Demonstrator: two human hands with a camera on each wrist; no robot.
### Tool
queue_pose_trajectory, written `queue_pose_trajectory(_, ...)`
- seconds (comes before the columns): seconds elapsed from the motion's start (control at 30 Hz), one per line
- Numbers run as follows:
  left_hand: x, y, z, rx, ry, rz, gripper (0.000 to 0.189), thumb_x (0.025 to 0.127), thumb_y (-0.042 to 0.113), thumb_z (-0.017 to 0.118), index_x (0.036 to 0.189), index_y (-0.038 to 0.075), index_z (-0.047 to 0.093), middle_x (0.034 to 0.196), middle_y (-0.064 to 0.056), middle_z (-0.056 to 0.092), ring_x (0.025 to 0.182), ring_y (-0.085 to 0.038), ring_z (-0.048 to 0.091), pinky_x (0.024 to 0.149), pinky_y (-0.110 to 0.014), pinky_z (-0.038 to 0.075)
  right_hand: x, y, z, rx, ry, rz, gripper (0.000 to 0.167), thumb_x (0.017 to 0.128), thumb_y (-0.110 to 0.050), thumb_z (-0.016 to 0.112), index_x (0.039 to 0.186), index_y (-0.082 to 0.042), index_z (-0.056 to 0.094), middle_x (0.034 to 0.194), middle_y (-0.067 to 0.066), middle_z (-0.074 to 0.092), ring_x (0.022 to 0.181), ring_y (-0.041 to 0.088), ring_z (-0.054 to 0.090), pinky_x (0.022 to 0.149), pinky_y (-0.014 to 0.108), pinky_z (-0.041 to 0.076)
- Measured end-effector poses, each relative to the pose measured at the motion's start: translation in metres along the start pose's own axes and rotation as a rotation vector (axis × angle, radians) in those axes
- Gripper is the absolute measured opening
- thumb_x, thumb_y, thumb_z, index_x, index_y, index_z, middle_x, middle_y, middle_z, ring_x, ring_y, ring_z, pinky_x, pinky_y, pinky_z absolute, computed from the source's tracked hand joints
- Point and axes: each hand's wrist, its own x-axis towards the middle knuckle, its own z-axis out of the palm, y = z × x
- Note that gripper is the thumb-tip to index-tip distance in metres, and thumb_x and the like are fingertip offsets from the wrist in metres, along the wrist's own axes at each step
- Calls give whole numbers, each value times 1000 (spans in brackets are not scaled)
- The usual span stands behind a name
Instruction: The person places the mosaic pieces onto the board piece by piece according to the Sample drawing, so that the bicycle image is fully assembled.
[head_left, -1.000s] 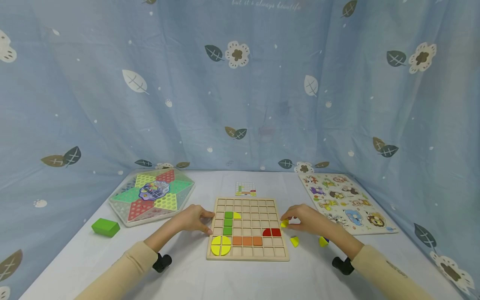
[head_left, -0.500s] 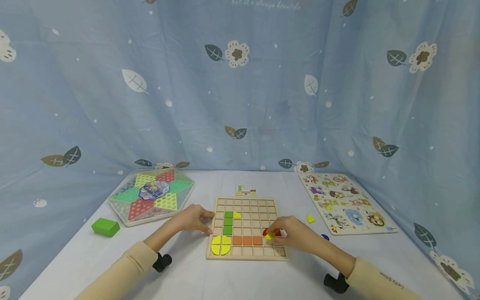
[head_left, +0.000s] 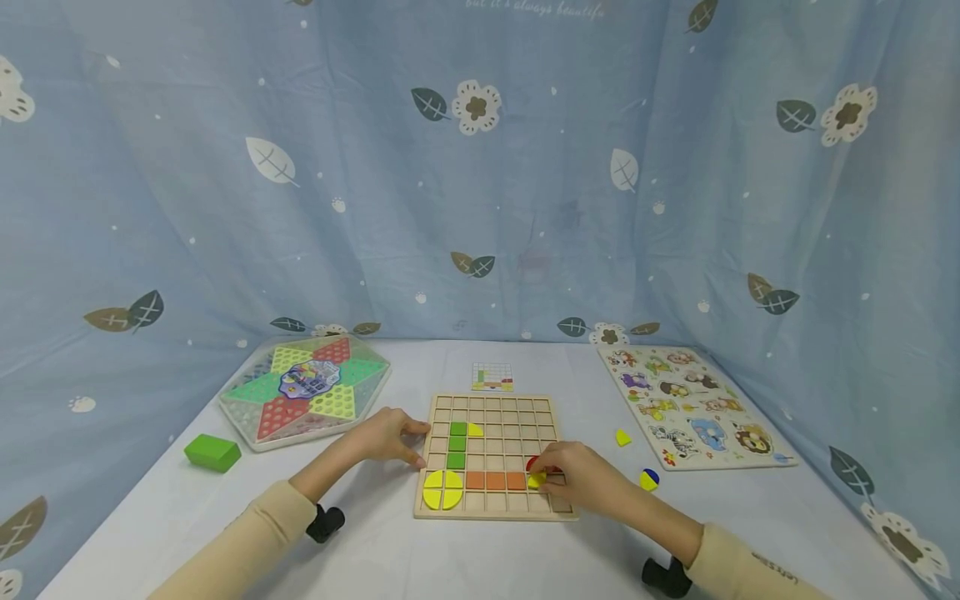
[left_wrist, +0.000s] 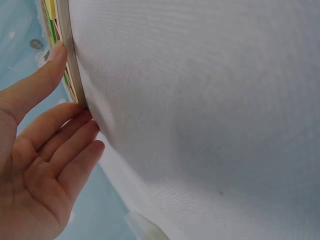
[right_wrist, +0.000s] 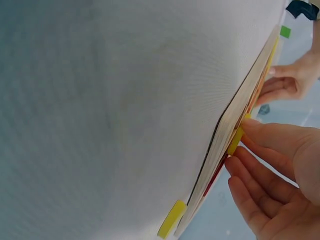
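At the far left of the head view a green block (head_left: 212,452) lies alone on the white tabletop (head_left: 480,558), and just right of it, toward the upper left of the tabletop, sits a hexagonal Chinese checkers board (head_left: 305,390) with red, green and yellow points. The left hand (head_left: 384,437) rests with fingers straight and relaxed against the left edge of the wooden grid board (head_left: 491,408); the left wrist view shows its thumb (left_wrist: 42,75) laid on the board's rim and the fingertips touching the edge below, grasping nothing. The grid board lies at the middle of the frame and carries a column of green squares (head_left: 457,444) with a yellow quarter piece (head_left: 475,431) beside its top, a yellow circle (head_left: 441,489) at lower left, and a row of orange squares (head_left: 495,481). Beyond it lies a small pattern card (head_left: 492,377). The right hand (head_left: 581,481) pinches a yellow piece (head_left: 536,480) at the right end of the orange row, just below a red piece (head_left: 533,463); the right wrist view shows fingertips (right_wrist: 260,131) pressing that yellow piece against the board's surface. Right of the board lie a loose yellow piece (head_left: 622,437) and a yellow-and-blue piece (head_left: 648,480), then an animal peg puzzle (head_left: 686,404).
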Motion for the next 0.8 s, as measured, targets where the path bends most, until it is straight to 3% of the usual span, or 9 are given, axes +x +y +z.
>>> queue_pose_trajectory(0.47,1,-1,1,-2,1,9,62,70,28,86,123,4,66,125,-9,64,117,-33,57,92,-46,48,-4,0,-2,32,-34,-3,15,82,-6,76,97,-8,74,93,-3,66,79,8,59,65,19,51)
queue_pose_trajectory(0.57,1,-1,1,-4,2,5,62,70,29,86,123,3,66,124,-9,64,117,-33,57,92,-47,48,-7,-1,-7,48,-31,3,18,83,-4,73,101,-8,74,98,-3,67,84,11,61,69,24,53)
queue_pose_trajectory(0.8,0,0,1,-6,5,-14,60,70,29,86,122,5,67,124,-10,64,117,-33,57,91,-46,49,-18,8,-23,-41,35,6,21,83,-5,74,103,-8,73,103,-1,68,98,19,64,81,36,54)
